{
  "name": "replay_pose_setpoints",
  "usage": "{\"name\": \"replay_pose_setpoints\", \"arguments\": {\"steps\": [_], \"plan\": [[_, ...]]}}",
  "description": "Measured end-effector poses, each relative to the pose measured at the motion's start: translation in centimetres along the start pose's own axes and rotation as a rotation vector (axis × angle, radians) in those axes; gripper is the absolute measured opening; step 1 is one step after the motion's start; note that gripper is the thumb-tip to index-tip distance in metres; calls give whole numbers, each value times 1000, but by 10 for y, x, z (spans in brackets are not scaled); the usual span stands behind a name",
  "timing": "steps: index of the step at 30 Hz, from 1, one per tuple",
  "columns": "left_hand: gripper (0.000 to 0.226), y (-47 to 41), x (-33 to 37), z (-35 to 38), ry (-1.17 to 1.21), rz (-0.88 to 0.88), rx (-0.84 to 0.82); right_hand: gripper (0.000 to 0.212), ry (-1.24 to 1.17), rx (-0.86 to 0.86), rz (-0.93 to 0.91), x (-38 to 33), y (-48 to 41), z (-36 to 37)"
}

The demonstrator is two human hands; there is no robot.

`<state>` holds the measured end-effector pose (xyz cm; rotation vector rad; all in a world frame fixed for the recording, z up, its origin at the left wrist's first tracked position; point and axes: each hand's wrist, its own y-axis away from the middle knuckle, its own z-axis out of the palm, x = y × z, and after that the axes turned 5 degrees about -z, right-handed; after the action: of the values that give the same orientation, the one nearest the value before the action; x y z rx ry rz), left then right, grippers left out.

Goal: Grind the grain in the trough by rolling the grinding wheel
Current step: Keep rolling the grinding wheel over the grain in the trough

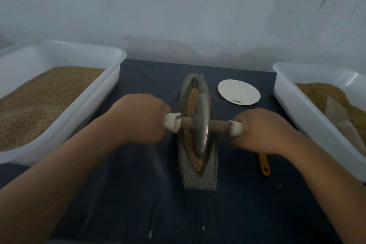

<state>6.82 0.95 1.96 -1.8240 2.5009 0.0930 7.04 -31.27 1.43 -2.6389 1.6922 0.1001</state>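
Dead centre on the dark counter point(138, 194) sits the boat-shaped trough point(198, 176), long axis running twelve to six, with tan grain point(191, 97) lying along its channel. The grinding wheel point(202, 125) stands on edge in that channel, about midway along, grain showing past it at twelve and at six. Its wooden axle point(219, 126) crosses the trough from nine to three. The left hand point(140, 119) is at nine o'clock of the wheel, grip closed in a fist around the white-wrapped end of the axle. The right hand point(259, 130) mirrors it at three o'clock, fist wrapped tight on the other white end. So the wheel lies squarely between the two grips, clear of both fists. Out at ten o'clock, a white tub point(111, 77) filled with grain; at two to three o'clock, a second tub point(293, 105) partly filled. A white plate point(238, 91) rests at one o'clock, just beside the trough. A yellow handle point(264, 164) pokes out beneath the right wrist.
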Motion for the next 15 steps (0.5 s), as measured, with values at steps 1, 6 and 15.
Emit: {"name": "replay_pose_setpoints", "arguments": {"steps": [1,6,15], "plan": [[16,-2,1,-2,-13,2,6,28,-36,-56,8,1,-1,-2],[17,-49,2,-11,-38,-91,73,34,146,207,200,7,-49,13],[11,-37,-2,1,99,-121,3,33,246,419,33,-3,-49,4]]}}
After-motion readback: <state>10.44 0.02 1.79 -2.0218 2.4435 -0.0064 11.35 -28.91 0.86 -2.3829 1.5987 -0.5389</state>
